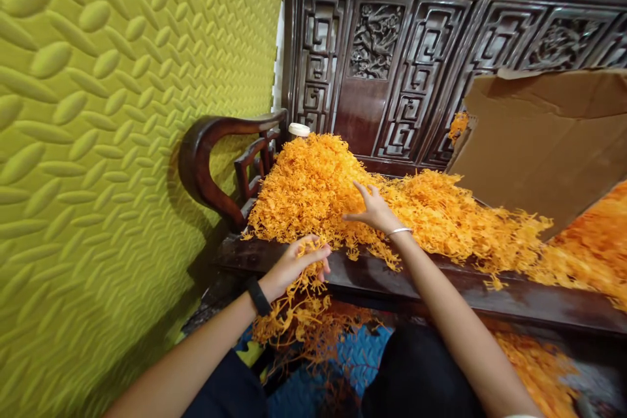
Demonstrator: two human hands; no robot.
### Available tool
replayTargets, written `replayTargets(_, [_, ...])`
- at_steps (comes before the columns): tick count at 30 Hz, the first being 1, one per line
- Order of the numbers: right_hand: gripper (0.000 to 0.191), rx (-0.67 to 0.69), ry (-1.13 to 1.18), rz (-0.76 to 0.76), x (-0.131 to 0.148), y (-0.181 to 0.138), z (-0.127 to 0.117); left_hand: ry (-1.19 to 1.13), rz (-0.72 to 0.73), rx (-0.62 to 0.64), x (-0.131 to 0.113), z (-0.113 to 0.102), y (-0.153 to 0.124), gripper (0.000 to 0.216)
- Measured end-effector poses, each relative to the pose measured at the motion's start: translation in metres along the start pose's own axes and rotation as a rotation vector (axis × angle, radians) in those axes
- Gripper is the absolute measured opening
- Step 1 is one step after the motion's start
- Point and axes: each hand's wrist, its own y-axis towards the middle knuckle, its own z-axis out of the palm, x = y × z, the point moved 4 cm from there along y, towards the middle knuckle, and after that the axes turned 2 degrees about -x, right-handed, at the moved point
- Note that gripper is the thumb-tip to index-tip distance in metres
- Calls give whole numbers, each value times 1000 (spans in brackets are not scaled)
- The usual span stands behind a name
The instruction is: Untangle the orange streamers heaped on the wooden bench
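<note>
A large heap of orange plastic sprigs (313,176) spreads along the dark wooden bench (392,290). At the heap's front edge, my left hand (292,266) is closed around a bunch of loose orange sprigs (294,320), which dangles below the palm over the bench's edge. A black band circles that wrist. Further right, my right hand (376,210) reaches over the heap with thumb and fingers spread, holding nothing that I can see. Whether its fingertips touch the sprigs I cannot tell. A silver bangle sits on the right wrist.
The bench has a curved armrest (200,163) and carved back (375,101). A yellow embossed wall panel (122,111) stands at left. A cardboard sheet (548,137) leans at right beside more orange pieces. A white lid (298,130) shows behind the heap. More sprigs lie below on blue matting (365,349).
</note>
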Motion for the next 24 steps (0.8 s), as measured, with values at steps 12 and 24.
replayTargets(12, [44,-267,270,-488,22,8,19,-5,-9,27,2,-5,0,27])
replayTargets(24, [24,-128,289,-584,65,-28,4,2,36,12,-3,-10,-4,26])
